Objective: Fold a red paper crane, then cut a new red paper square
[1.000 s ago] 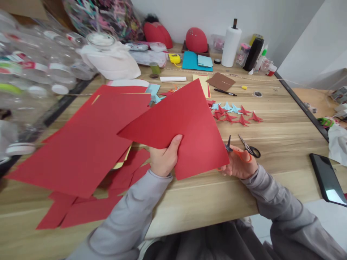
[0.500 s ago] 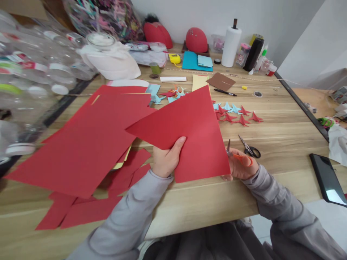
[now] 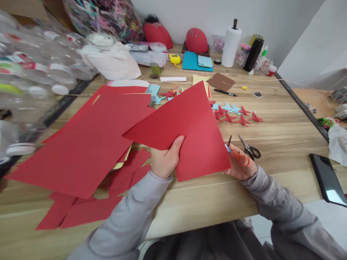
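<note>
My left hand [image 3: 166, 159] grips a red sheet of paper [image 3: 195, 130], thumb on top and the other fingers underneath. The sheet is held above the table, tilted, with a slanting right edge. At its lower right edge, my right hand [image 3: 241, 164] holds orange-handled scissors [image 3: 240, 157], the blades apart and touching or very near the paper. Some of my right fingers are hidden by the handles and the sheet. To the left lie large red sheets [image 3: 81, 144], with smaller red cut pieces [image 3: 86, 213] in front of them.
Black scissors [image 3: 249, 148] lie just beyond my right hand. Several small folded paper cranes [image 3: 229, 117] sit behind the sheet. A phone [image 3: 326, 178] rests at the right edge. Plastic bottles [image 3: 40, 68] crowd the left; a brown square [image 3: 221, 82] and pen [image 3: 225, 92] lie farther back.
The held red sheet has shifted slightly left and turned a little. The blades of the orange scissors have moved slightly, and more of them shows beside the paper's edge.
</note>
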